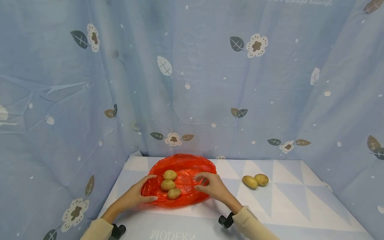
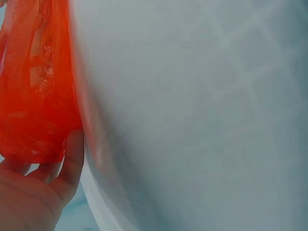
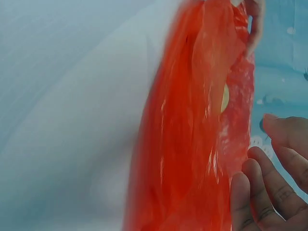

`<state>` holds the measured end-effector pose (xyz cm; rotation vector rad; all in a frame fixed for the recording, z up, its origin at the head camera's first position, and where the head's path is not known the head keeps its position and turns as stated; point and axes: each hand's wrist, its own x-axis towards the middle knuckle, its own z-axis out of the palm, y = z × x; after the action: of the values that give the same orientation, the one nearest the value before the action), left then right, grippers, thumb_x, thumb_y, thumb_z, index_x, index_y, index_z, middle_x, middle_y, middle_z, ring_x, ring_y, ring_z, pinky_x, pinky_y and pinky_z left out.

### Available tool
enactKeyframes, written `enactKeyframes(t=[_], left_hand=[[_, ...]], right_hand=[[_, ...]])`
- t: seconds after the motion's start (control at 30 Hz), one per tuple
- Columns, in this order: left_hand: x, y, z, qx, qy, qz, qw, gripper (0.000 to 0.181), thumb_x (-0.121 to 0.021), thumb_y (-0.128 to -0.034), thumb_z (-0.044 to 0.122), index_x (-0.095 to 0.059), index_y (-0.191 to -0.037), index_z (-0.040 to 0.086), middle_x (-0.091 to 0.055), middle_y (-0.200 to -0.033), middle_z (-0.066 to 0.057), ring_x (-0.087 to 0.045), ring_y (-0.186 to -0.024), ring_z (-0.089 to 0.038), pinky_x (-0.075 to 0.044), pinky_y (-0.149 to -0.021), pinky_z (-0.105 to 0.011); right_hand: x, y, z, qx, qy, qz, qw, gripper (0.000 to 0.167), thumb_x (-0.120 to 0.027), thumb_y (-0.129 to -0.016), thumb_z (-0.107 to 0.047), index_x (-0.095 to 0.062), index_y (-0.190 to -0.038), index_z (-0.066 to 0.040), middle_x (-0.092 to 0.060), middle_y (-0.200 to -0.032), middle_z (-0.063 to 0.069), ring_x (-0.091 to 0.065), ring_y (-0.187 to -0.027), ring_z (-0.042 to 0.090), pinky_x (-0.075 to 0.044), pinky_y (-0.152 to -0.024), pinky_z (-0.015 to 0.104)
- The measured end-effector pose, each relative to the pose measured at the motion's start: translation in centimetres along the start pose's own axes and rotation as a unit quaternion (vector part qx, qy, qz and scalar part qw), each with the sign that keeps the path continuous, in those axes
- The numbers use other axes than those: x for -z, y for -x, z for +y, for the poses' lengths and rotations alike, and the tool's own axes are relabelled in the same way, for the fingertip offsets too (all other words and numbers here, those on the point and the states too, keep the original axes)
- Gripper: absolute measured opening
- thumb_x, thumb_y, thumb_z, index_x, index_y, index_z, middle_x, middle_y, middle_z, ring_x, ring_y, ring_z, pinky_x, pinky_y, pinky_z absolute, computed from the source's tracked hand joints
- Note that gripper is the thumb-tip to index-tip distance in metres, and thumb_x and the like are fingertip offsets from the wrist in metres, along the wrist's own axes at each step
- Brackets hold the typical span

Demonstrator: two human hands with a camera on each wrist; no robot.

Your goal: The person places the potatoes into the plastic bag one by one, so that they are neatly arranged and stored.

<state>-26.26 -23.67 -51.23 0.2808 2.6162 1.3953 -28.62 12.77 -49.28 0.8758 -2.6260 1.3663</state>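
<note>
A red plastic bag [image 1: 192,170] lies spread wide on the table, its mouth facing up. Inside it, toward the left, sit three potatoes [image 1: 168,185] in a row. My left hand [image 1: 136,195] is at the bag's left side, fingers and thumb spread apart. The left wrist view shows those fingers [image 2: 72,159] touching the red plastic. Over the right part of the bag is my right hand [image 1: 212,186], thumb and fingers apart with nothing between them. In the right wrist view its fingertips [image 3: 240,183] are beside the bag's edge.
Two more potatoes [image 1: 250,182] lie side by side on the table to the right of the bag. The table [image 1: 288,206] has a pale triangle-patterned cover. A blue printed curtain [image 1: 210,83] hangs behind and along both sides.
</note>
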Motion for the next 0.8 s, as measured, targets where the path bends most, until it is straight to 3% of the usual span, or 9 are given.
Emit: enactKeyframes(t=[0.23, 0.5, 0.8], left_hand=[[0.2, 0.0, -0.4, -0.01, 0.002, -0.006, 0.9999, 0.089, -0.089, -0.08, 0.038, -0.042, -0.154, 0.026, -0.038, -0.16, -0.018, -0.038, -0.143, -0.044, -0.039, -0.11, -0.066], [0.3, -0.1, -0.4, -0.013, 0.001, -0.007, 0.9999, 0.089, -0.089, -0.0799, 0.037, -0.042, -0.154, 0.027, -0.037, -0.161, -0.019, -0.036, -0.145, -0.046, -0.036, -0.111, -0.068], [0.3, 0.0, -0.3, -0.017, -0.002, -0.01, 0.9998, 0.09, -0.089, -0.08, 0.038, -0.041, -0.155, 0.025, -0.037, -0.16, -0.019, -0.036, -0.144, -0.046, -0.037, -0.11, -0.067]], right_hand=[[1.8, 1.0, 0.6, -0.028, 0.007, 0.017, 0.9994, 0.026, -0.081, -0.09, -0.018, -0.074, -0.115, -0.019, -0.074, -0.107, 0.007, -0.066, -0.083, 0.013, -0.058, -0.069, 0.026], [3.6, 2.0, 1.5, -0.047, 0.031, 0.048, 0.9972, 0.026, -0.082, -0.089, -0.017, -0.074, -0.113, -0.011, -0.074, -0.103, 0.001, -0.064, -0.081, 0.014, -0.057, -0.072, 0.026], [5.8, 3.3, 3.0, -0.088, 0.043, 0.069, 0.9928, 0.028, -0.084, -0.087, -0.015, -0.075, -0.113, -0.014, -0.075, -0.103, 0.004, -0.064, -0.082, 0.016, -0.057, -0.07, 0.026]])
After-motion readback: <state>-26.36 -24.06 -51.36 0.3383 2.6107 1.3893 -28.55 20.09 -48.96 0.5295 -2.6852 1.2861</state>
